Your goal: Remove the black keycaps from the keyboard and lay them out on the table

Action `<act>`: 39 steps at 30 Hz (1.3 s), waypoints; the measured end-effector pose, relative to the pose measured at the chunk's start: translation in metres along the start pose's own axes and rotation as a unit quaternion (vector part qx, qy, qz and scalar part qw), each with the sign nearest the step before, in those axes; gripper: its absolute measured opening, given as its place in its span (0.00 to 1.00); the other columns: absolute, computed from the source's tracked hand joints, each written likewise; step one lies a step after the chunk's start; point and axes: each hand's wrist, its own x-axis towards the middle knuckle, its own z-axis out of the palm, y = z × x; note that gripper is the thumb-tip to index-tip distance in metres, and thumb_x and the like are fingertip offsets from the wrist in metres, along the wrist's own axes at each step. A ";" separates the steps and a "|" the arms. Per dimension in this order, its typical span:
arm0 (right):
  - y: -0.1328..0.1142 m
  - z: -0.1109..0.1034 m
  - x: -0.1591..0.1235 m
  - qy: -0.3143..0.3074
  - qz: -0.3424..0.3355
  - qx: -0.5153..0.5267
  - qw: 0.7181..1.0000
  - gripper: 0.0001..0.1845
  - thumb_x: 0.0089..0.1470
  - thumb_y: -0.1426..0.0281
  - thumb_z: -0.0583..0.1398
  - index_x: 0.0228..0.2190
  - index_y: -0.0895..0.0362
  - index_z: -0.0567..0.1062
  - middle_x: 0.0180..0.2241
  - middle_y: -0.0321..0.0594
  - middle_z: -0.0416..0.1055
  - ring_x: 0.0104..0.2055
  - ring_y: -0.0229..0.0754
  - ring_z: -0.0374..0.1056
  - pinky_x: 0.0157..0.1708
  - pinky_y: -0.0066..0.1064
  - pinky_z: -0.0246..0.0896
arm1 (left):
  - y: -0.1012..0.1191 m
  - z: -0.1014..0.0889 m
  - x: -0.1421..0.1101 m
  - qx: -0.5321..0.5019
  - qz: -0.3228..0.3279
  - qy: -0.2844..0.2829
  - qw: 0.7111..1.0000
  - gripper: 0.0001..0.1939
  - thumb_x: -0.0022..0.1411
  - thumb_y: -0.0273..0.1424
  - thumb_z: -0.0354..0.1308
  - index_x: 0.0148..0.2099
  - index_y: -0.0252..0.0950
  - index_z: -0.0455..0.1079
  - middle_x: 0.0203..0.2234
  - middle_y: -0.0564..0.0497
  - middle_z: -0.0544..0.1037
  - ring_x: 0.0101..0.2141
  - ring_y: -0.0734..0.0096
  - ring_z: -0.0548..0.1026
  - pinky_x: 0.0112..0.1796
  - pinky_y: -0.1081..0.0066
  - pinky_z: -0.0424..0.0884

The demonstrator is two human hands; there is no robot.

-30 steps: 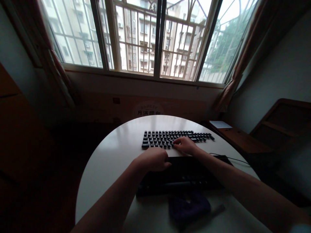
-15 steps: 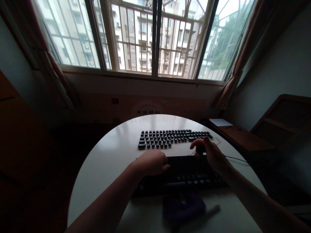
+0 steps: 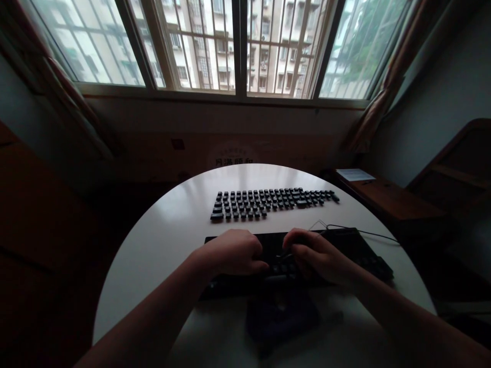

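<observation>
A black keyboard [image 3: 264, 286] lies across the near part of the round white table, with many keys gone from its upper rows. My left hand [image 3: 233, 253] rests on its left half, fingers curled and closed; what they hold, if anything, is hidden. My right hand [image 3: 316, 255] is closed on a wire keycap puller [image 3: 284, 254], whose thin wire tip is low over the remaining keys right of my left hand. Another thin wire end sticks out behind my right fingers. Beyond the keyboard, removed black keycaps [image 3: 249, 207] stand in rows on the table.
A dark purple object [image 3: 282, 317], blurred, lies in front of the keyboard. A black cable [image 3: 368, 234] runs off the right edge of the white table [image 3: 153, 245]. Paper [image 3: 355, 175] lies on a brown wooden surface [image 3: 379, 197] at right. A barred window is ahead.
My right hand has come down and left with the puller, from above the keyboard's back edge to its keys. My left hand stays on the keyboard. The view has tilted down slightly.
</observation>
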 end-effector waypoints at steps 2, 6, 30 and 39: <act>-0.002 0.000 -0.003 -0.006 0.011 -0.005 1.000 0.07 0.60 0.65 0.58 0.38 0.56 0.70 0.19 0.28 0.62 0.18 0.30 0.57 0.16 0.21 0.54 | 0.000 0.001 0.000 -0.004 0.004 0.002 1.000 0.14 0.57 0.43 0.60 0.28 0.39 0.75 0.18 0.52 0.71 0.18 0.72 0.64 0.22 0.70 0.58; -0.013 -0.002 -0.008 -0.082 0.055 -0.004 0.995 0.10 0.60 0.63 0.59 0.40 0.57 0.70 0.27 0.34 0.70 0.28 0.34 0.66 0.28 0.27 0.63 | 0.002 0.001 0.000 -0.003 -0.004 -0.002 1.000 0.13 0.56 0.42 0.61 0.28 0.39 0.75 0.19 0.52 0.72 0.19 0.72 0.66 0.25 0.70 0.61; 0.011 0.010 0.000 0.012 -0.045 -0.076 0.996 0.28 0.57 0.42 0.53 0.31 0.56 0.65 0.20 0.29 0.58 0.20 0.32 0.50 0.18 0.23 0.44 | -0.026 0.028 0.023 -0.091 0.069 0.154 0.981 0.16 0.61 0.39 0.60 0.49 0.38 0.69 0.44 0.47 0.74 0.45 0.60 0.70 0.45 0.64 0.67; 0.018 0.010 0.003 0.022 -0.034 -0.119 0.992 0.25 0.60 0.45 0.51 0.31 0.55 0.64 0.21 0.30 0.58 0.20 0.33 0.51 0.18 0.23 0.45 | -0.025 0.027 0.021 -0.102 0.067 0.150 0.981 0.17 0.62 0.42 0.59 0.49 0.38 0.69 0.44 0.45 0.74 0.45 0.60 0.71 0.45 0.63 0.67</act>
